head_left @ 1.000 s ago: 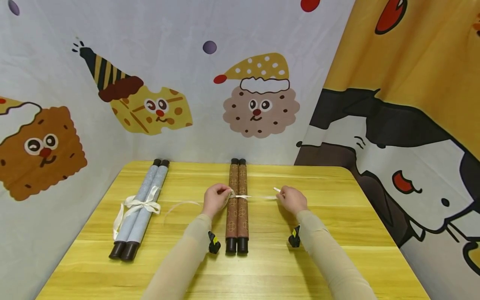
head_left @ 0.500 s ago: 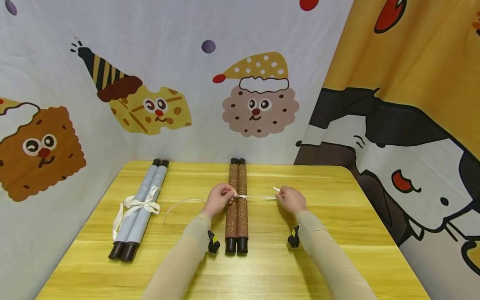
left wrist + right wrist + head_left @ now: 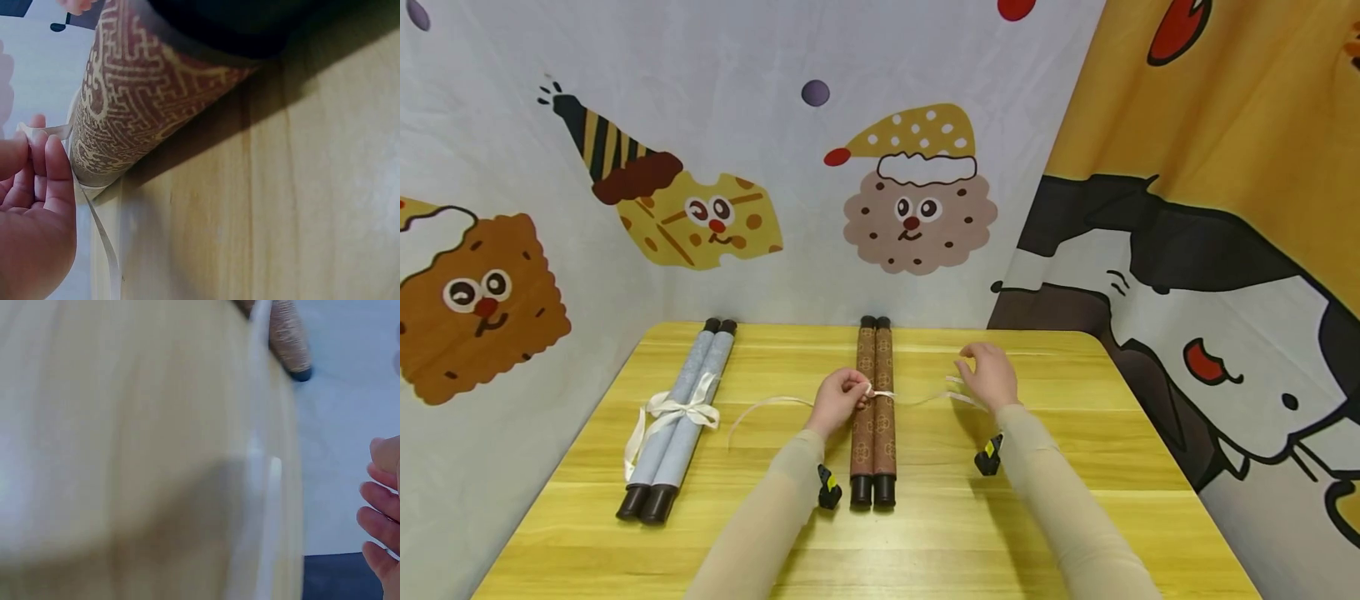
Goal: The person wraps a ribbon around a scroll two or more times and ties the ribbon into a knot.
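A pair of brown patterned scroll rolls (image 3: 885, 437) with dark end knobs lies side by side mid-table. A thin white ribbon (image 3: 885, 394) wraps across their middle. My left hand (image 3: 837, 402) pinches the ribbon between thumb and fingers at the left roll; in the left wrist view a loose ribbon tail (image 3: 107, 240) hangs below the fingers. To the right, my right hand (image 3: 991, 377) is lifted with loosely bent fingers and holds nothing. Beneath it the ribbon's other end (image 3: 270, 512) lies slack, apart from the fingers in the right wrist view.
On the left lies a pair of light blue rolls (image 3: 688, 367), tied with a white bow (image 3: 681, 410). The wooden table (image 3: 1045, 517) meets a cartoon-printed cloth (image 3: 745, 75) at its back edge. A yellow printed curtain (image 3: 1262, 108) hangs at the right.
My right hand has let go of its ribbon end and risen, and that end has gone slack. My left hand has moved slightly right, onto the brown rolls, still pinching the ribbon.
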`<state>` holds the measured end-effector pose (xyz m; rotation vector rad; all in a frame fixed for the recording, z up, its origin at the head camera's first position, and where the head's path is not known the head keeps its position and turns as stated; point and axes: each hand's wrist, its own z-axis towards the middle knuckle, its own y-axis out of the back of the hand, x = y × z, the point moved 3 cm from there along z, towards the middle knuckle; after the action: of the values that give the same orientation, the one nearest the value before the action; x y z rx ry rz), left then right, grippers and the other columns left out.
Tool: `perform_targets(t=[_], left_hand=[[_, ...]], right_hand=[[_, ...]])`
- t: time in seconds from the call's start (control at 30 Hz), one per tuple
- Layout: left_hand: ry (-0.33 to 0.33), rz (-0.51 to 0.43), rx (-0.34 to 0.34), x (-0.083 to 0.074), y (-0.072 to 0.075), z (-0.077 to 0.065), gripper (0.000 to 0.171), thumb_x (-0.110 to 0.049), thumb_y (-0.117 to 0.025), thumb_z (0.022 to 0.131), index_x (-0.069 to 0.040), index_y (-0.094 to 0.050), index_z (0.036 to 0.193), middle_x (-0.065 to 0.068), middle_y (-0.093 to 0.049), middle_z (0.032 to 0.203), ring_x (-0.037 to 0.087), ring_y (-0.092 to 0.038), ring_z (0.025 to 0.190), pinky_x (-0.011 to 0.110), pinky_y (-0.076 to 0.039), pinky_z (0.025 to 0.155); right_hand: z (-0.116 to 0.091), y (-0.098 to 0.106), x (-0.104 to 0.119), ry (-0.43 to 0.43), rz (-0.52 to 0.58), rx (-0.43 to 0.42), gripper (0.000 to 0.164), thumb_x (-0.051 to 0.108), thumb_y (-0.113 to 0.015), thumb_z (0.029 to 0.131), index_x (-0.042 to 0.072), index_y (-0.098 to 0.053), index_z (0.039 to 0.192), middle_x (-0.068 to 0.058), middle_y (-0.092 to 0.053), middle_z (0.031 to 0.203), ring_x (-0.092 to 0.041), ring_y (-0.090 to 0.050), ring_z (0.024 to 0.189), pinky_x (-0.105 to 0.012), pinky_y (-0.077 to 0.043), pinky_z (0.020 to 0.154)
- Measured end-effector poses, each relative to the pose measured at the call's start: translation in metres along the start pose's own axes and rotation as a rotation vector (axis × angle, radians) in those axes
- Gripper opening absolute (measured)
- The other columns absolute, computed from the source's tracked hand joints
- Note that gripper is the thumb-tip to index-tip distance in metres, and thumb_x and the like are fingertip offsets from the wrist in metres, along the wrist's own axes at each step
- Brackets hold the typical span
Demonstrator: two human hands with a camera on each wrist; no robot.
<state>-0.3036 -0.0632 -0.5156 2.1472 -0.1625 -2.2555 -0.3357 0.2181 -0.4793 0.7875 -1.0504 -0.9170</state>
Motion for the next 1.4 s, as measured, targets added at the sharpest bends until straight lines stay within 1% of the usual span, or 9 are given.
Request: perform_targets(t=[0.17,0.33,0.47,0.7,0.9,1.0,1.13,1.27,1.4], left_hand=[[-0.003,0.013,-0.001,0.0,0.0,-0.001,0.005,-0.001,-0.063,0.096,0.004,-0.063,0.095,0.019,-0.069,0.087,0.027,-0.064,0.077,0.034,-0.055,0.068],[-0.011,0.019,0.008,0.001,0.0,-0.002,0.005,-0.001,-0.063,0.096,0.004,-0.063,0.095,0.016,-0.068,0.085,0.022,-0.064,0.075,0.032,-0.055,0.066],[-0.006,0.019,0.008,0.002,0.0,-0.003,0.006,-0.001,-0.063,0.096,0.004,-0.063,0.094,0.015,-0.069,0.085,0.019,-0.063,0.073,0.032,-0.056,0.066],[-0.02,0.028,0.008,0.001,0.001,-0.006,0.004,0.0,-0.062,0.096,0.004,-0.063,0.093,0.018,-0.069,0.087,0.021,-0.065,0.075,0.031,-0.056,0.067],[-0.032,0.004,0.0,0.001,0.001,-0.006,0.004,0.003,-0.062,0.095,0.007,-0.063,0.095,0.024,-0.068,0.09,0.035,-0.066,0.081,0.039,-0.057,0.071],[-0.035,-0.01,-0.004,0.002,0.0,-0.006,0.003,0.003,-0.062,0.095,0.005,-0.063,0.094,0.025,-0.068,0.091,0.038,-0.066,0.083,0.041,-0.058,0.072],[-0.038,-0.025,-0.007,0.003,-0.001,-0.007,0.005,0.004,-0.062,0.094,0.001,-0.063,0.09,0.021,-0.069,0.088,0.027,-0.067,0.077,0.032,-0.057,0.068],[-0.042,-0.028,0.0,-0.001,-0.001,-0.01,0.004,0.005,-0.063,0.094,0.003,-0.063,0.091,0.021,-0.069,0.087,0.027,-0.067,0.076,0.033,-0.057,0.069],[-0.033,-0.027,-0.001,0.004,-0.001,-0.008,0.003,0.005,-0.062,0.094,0.004,-0.063,0.091,0.022,-0.069,0.088,0.031,-0.067,0.079,0.036,-0.058,0.07]], right_hand=[[0.007,0.008,-0.001,-0.052,0.019,0.016,0.017,0.021,-0.065,0.097,0.006,-0.071,0.102,-0.012,-0.068,0.1,-0.03,-0.062,0.089,-0.047,-0.051,0.077],[0.003,0.002,-0.013,-0.115,-0.035,0.128,0.013,0.016,-0.065,0.096,0.007,-0.071,0.101,-0.01,-0.068,0.096,-0.027,-0.064,0.083,-0.046,-0.052,0.071],[-0.001,-0.01,-0.02,-0.096,-0.056,0.204,0.016,0.013,-0.063,0.095,0.008,-0.072,0.108,-0.009,-0.068,0.098,-0.026,-0.063,0.085,-0.046,-0.052,0.072],[-0.004,-0.024,-0.017,-0.028,-0.067,0.226,0.026,0.014,-0.067,0.094,0.008,-0.07,0.119,-0.009,-0.068,0.097,-0.025,-0.064,0.085,-0.043,-0.053,0.068],[-0.003,-0.028,-0.016,-0.051,-0.114,0.265,0.01,0.012,-0.07,0.093,0.008,-0.073,0.102,-0.008,-0.069,0.095,-0.026,-0.065,0.085,-0.044,-0.054,0.07],[0.0,-0.026,-0.015,-0.079,-0.09,0.262,0.006,0.014,-0.069,0.094,0.009,-0.071,0.094,-0.006,-0.069,0.092,-0.024,-0.063,0.081,-0.043,-0.053,0.069],[0.016,-0.015,0.003,-0.054,0.025,0.201,0.01,0.017,-0.066,0.096,0.008,-0.07,0.095,-0.006,-0.068,0.088,-0.021,-0.061,0.074,-0.042,-0.051,0.068],[0.038,0.007,0.036,0.015,0.159,0.147,0.014,0.019,-0.065,0.098,0.007,-0.07,0.099,-0.007,-0.069,0.09,-0.021,-0.061,0.074,-0.042,-0.051,0.072],[0.054,0.026,0.073,0.072,0.24,0.147,0.015,0.02,-0.064,0.099,0.007,-0.07,0.101,-0.008,-0.07,0.096,-0.023,-0.062,0.082,-0.043,-0.051,0.078]])
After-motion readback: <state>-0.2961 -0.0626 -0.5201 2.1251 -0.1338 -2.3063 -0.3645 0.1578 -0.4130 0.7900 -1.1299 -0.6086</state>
